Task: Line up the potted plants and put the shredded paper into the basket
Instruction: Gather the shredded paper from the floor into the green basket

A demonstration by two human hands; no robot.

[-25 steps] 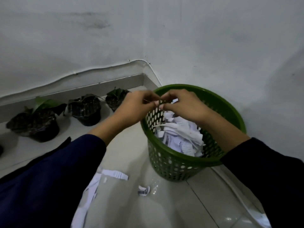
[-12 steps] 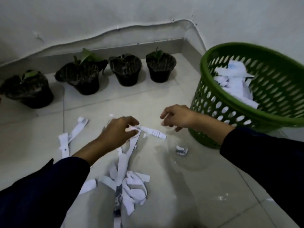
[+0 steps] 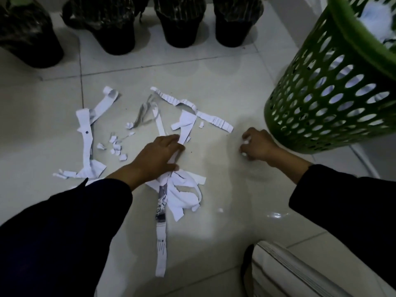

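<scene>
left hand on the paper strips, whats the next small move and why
Probably curl the left hand around the paper strips under it and lift them toward the green basket. Its fingers lie across the pile without clearly gripping it, much shredded paper still lies loose on the floor, and the right hand already pinches a small scrap beside the basket.

Head view, steeply down, close
</scene>
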